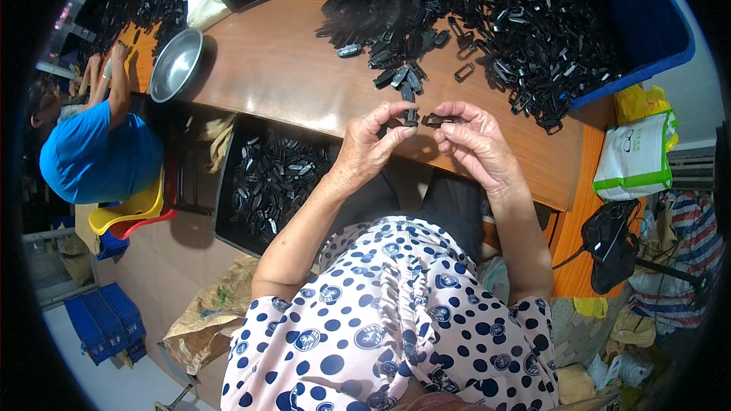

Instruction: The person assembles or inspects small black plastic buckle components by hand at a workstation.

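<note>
Above the front edge of the brown table (274,53), my left hand (371,139) pinches a small dark plastic part (411,116) between thumb and fingertips. Close beside it, my right hand (481,144) grips a small black plastic frame (435,119); a narrow gap separates the two pieces. Just beyond my left fingertips lies a cluster of dark oblong parts (400,76), at the near end of a heap of similar parts (381,15). Farther right spreads a pile of black open frames (525,53), with a loose frame (464,71) at its near side.
A metal bowl (177,65) stands at the table's left end. Below the edge, a black tray (223,209) holds many black parts. A blue bin (647,76) borders the right pile, near a white-green bag (633,156). A person in blue (103,152) works at far left.
</note>
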The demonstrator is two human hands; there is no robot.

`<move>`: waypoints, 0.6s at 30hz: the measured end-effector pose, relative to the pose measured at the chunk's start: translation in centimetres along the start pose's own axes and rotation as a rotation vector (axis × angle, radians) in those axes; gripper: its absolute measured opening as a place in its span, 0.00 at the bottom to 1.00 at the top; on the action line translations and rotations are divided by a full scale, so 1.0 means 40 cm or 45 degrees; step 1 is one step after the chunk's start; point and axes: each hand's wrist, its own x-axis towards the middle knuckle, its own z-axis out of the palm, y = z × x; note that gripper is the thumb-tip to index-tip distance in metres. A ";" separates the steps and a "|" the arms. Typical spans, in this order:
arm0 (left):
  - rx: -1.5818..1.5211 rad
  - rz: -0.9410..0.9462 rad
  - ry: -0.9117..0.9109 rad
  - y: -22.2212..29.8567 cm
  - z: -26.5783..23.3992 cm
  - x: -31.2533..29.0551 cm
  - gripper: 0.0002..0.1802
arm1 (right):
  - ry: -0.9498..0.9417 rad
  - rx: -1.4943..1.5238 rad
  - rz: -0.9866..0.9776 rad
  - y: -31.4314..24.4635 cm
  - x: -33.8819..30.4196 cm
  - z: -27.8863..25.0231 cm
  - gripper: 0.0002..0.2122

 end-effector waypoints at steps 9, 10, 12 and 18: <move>0.349 0.237 -0.032 0.036 0.019 -0.006 0.15 | 0.078 0.017 -0.067 0.024 -0.016 -0.013 0.09; 0.367 0.269 -0.035 0.035 0.020 -0.005 0.15 | 0.087 0.039 -0.050 0.027 -0.016 -0.015 0.09; 0.383 0.296 -0.039 0.033 0.022 -0.006 0.15 | 0.099 0.064 -0.030 0.032 -0.017 -0.015 0.08; 0.509 0.254 -0.057 0.034 0.013 -0.015 0.13 | 0.132 -0.086 0.041 0.038 -0.014 -0.016 0.08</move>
